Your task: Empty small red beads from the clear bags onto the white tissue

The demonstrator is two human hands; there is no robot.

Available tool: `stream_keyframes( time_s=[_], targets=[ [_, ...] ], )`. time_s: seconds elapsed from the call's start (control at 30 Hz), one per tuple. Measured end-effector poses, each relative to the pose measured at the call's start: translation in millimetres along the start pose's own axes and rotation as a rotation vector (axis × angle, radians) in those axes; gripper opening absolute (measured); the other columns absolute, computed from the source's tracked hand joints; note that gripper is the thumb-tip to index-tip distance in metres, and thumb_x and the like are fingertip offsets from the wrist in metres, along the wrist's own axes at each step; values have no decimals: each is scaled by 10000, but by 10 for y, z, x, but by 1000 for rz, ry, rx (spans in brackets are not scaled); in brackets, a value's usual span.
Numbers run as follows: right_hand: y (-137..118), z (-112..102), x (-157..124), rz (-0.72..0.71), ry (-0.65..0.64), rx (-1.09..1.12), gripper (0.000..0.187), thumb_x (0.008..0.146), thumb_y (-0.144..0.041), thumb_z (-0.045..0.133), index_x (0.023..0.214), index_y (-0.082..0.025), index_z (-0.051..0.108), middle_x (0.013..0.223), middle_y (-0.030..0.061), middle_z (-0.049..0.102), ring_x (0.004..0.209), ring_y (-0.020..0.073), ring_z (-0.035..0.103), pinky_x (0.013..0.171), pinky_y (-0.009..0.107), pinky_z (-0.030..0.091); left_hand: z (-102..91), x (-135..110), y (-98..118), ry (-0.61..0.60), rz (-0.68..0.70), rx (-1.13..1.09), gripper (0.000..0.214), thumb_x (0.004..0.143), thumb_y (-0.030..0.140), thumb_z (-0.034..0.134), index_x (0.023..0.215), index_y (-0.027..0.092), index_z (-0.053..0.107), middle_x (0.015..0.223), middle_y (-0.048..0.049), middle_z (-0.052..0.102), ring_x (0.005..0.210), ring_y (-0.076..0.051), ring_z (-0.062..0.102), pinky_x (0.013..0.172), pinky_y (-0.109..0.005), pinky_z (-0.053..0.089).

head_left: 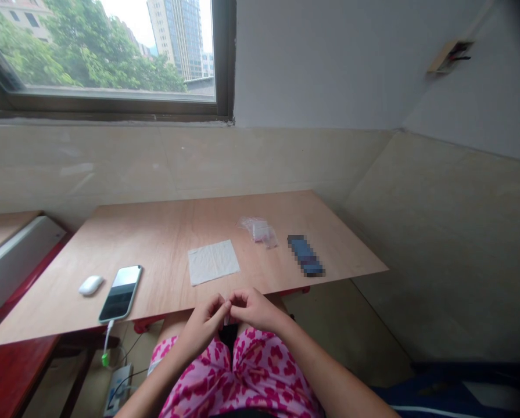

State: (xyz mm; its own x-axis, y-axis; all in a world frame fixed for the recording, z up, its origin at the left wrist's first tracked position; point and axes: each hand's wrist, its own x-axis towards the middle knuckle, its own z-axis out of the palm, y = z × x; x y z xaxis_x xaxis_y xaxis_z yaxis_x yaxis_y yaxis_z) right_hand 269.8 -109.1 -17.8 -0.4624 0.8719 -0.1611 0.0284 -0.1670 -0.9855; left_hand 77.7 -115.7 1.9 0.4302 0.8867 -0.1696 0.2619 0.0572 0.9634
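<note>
My left hand (208,320) and my right hand (254,307) meet above my lap, just in front of the table's near edge. The fingers of both are closed in a pinch, with the tips together. A small pale thing (227,319) shows between them, too small to name. On the table beyond lies a flat, creased white sheet (214,263), like a tissue or cloth. Behind it to the right are crumpled clear plastic bags (260,231) with something pinkish in them.
A phone (121,293) with a white charging cable (107,337) lies on the wooden table (164,238), beside a white earbud case (90,285). At right is a dark, blurred-out oblong (305,255). A power strip (119,388) sits below; a tiled wall (242,162) stands behind.
</note>
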Motion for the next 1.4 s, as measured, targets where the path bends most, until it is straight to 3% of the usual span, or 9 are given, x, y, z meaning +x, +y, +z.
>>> stream_keyframes(
  time_s=[0.23, 0.43, 0.6, 0.7, 0.8, 0.87, 1.07, 1.3, 1.4],
  targets=[
    [45, -1, 8, -45, 111, -209, 140, 880, -305, 666, 828, -175, 673, 766, 13, 695, 706, 162, 623, 633, 249, 447, 1, 44, -106, 15, 73, 156, 344, 1017, 460, 440, 791, 207, 497, 704, 17, 544, 661, -163, 508, 643, -271, 392],
    [-48, 121, -9, -40, 308, -480, 135, 791, -196, 650, 681, -198, 570, 645, -21, 607, 614, 139, 528, 567, 245, 345, -17, 39, -158, 115, 41, 457, 264, 926, 335, 530, 704, 211, 457, 621, 29, 512, 582, -151, 452, 583, -272, 247],
    [-27, 58, 40, -94, 414, -342, 134, 811, -262, 661, 746, -210, 555, 707, -13, 604, 648, 149, 552, 603, 252, 409, -104, 16, -110, 164, 102, 454, 282, 961, 329, 512, 708, 205, 490, 607, 33, 484, 579, -149, 459, 585, -272, 288],
    [9, 10, 71, -136, 367, -161, 152, 828, -301, 663, 813, -215, 539, 775, -9, 613, 702, 153, 591, 663, 265, 469, -124, 18, -83, 200, 257, 431, 170, 949, 357, 601, 940, 187, 601, 901, -48, 649, 830, -204, 605, 737, -301, 449],
    [-14, 5, 77, -135, 258, 16, 235, 839, -358, 701, 838, -220, 511, 781, -15, 609, 705, 147, 602, 691, 279, 493, -114, 48, -101, 220, 396, 443, 623, 850, 402, 780, 1372, 203, 504, 1392, -158, 564, 1284, -306, 536, 1054, -433, 448],
    [-56, 19, 67, -126, 178, 100, 281, 844, -398, 728, 849, -222, 510, 758, -22, 604, 682, 143, 596, 675, 281, 494, -104, 71, -116, 169, 406, 461, 739, 837, 399, 808, 1457, 227, 444, 1485, -161, 509, 1389, -319, 468, 1147, -481, 385],
    [-103, 21, 28, -82, 128, 122, 212, 847, -378, 742, 894, -205, 627, 852, 19, 693, 712, 158, 644, 659, 275, 519, -118, 70, -64, 121, 315, 379, 454, 883, 400, 762, 1241, 207, 560, 1249, -118, 650, 1188, -283, 613, 1043, -423, 468],
    [-133, -28, -32, -179, 162, -316, 272, 930, -209, 556, 1044, -226, 802, 1094, 54, 781, 1026, 231, 722, 933, 352, 549, -129, 69, -89, 94, 244, 342, 399, 907, 479, 725, 1140, 199, 562, 1077, -81, 661, 948, -227, 642, 817, -337, 509],
    [-177, -26, -49, -238, 161, -435, 303, 939, -168, 530, 1044, -236, 807, 1084, 49, 778, 1032, 226, 711, 938, 342, 534, -135, 65, -95, 55, 216, 381, 406, 928, 500, 695, 1180, 211, 562, 1079, -75, 666, 914, -217, 637, 781, -329, 498]
  ],
)
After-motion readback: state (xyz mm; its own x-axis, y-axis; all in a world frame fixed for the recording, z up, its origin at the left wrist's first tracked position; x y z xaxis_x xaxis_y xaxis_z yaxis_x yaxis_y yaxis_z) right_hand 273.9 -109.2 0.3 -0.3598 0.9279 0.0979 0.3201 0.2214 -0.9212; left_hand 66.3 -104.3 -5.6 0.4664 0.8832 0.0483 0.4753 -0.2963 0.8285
